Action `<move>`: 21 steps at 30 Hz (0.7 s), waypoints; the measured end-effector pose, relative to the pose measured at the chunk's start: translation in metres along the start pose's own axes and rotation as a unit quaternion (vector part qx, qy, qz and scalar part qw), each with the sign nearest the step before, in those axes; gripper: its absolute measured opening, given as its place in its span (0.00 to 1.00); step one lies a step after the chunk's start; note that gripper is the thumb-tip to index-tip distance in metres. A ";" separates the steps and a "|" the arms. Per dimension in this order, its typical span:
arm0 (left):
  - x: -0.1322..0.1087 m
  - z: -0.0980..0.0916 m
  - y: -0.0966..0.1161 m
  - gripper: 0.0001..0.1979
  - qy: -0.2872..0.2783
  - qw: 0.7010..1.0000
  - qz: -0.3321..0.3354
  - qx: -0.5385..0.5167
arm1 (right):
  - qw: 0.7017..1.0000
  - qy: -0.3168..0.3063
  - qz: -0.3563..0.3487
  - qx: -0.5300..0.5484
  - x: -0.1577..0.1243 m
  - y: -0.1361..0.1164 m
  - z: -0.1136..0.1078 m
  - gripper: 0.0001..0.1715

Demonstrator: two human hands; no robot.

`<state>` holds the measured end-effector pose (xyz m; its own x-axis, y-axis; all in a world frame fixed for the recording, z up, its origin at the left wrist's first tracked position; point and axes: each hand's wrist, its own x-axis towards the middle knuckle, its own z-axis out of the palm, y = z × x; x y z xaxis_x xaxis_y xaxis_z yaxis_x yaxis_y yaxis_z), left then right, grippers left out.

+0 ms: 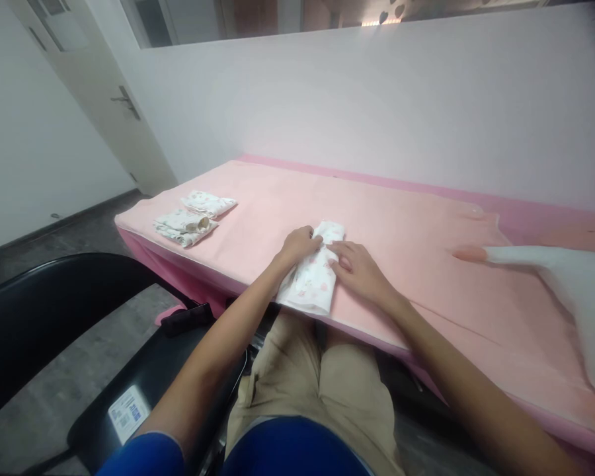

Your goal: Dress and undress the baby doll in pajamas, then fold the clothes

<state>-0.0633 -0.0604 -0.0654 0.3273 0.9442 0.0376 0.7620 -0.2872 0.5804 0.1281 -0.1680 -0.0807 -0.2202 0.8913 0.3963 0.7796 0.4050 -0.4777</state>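
- Seemingly mid-fold: a person seated at a long pink padded table works on a small white printed cloth, which lies at the table's near edge, just below the middle of the frame, above the person's knees.
- The left hand is curled, its fingers closed on the cloth's upper left part near the far end.
- The right hand lies flat, palm down, fingers slightly spread, with the fingertips on the cloth's right edge and the palm on the pink surface beside it.
- The two hands sit close together, nearly touching across the far end of the cloth.
- The cloth already looks doubled into a narrow strip that runs away from the viewer; its layers show at the near end.
- As a judgement, the step in hand is holding and smoothing this strip. A further fold would call for the flat hand to pin the strip while the gripping hand carries the far end over, keeping the edges lined up.
- Toward the centre left of the frame, well apart from the hands, two folded cloths of similar print lie side by side on the table.
- At the right edge lies a white fabric shape with a pinkish tip; what it is cannot be told.
- A black chair fills the lower left.
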 end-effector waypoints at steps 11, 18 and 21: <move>-0.012 -0.019 -0.001 0.22 -0.064 0.998 0.001 -0.001 | 0.994 -0.043 -0.023 -0.099 -0.010 0.000 0.009 0.31; -0.013 -0.028 -0.002 0.18 -0.093 0.994 -0.020 -0.055 | 0.993 -0.048 -0.039 -0.099 -0.007 0.001 0.013 0.33; -0.018 -0.028 -0.002 0.21 -0.081 0.996 -0.022 -0.043 | 0.992 -0.060 -0.035 -0.110 -0.006 0.002 0.013 0.33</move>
<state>-0.0863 -0.0719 -0.0445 0.3862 0.9150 -0.1172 0.7291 -0.2249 0.6465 0.1232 -0.1702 -0.0943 -0.3353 0.8859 0.3204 0.8662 0.4237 -0.2649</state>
